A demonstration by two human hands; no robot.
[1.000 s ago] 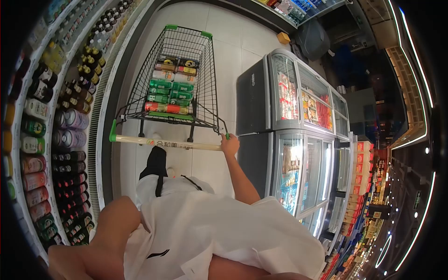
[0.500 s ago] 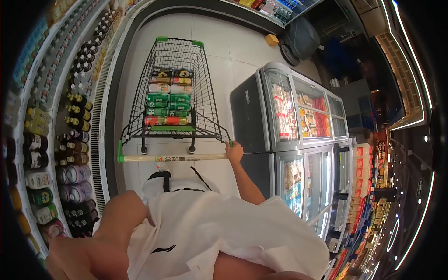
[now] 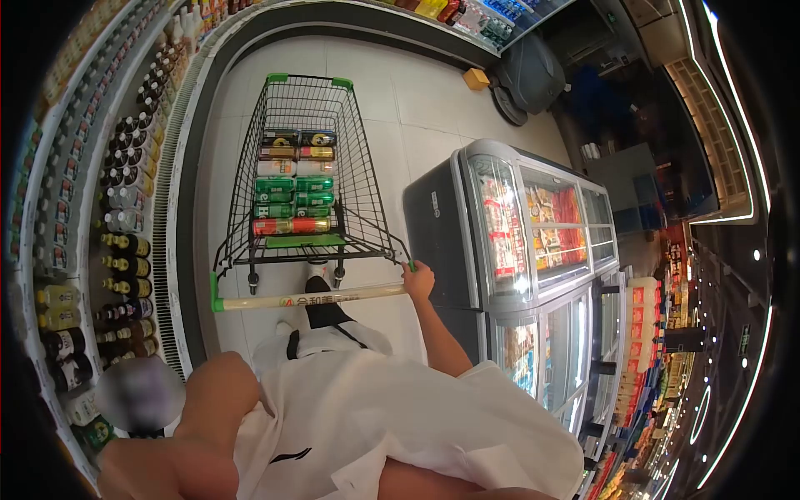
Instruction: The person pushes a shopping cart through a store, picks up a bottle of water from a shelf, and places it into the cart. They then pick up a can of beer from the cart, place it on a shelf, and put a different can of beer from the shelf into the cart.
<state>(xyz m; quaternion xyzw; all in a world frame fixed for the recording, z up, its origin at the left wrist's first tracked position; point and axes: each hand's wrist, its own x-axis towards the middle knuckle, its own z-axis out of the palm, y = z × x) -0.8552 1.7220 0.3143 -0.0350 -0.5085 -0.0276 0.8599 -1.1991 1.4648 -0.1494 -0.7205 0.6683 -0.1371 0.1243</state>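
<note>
My right hand point(image 3: 418, 279) is closed on the right end of the cream handle bar point(image 3: 308, 297) of a black wire shopping cart point(image 3: 242, 167) with green corner caps. Rows of drink cans point(image 3: 293, 185), green, red, white and dark, lie packed on the cart's floor. My left forearm point(image 3: 208, 400) shows at the lower left, bent back towards my body, and its hand is out of sight. My white shirt fills the bottom of the view, and one foot point(image 3: 317, 272) shows under the cart.
Shelves of bottles and cans point(image 3: 125, 242) line the left side of the aisle. Grey glass-topped chest freezers point(image 3: 433, 225) stand close on the right. Ahead lie white floor tiles, a small yellow box point(image 3: 476, 78) and a dark rounded machine point(image 3: 529, 75).
The cart and I have rolled forward down the aisle. The shelf bottles have slid backwards, and the freezer corner has come level with my right hand.
</note>
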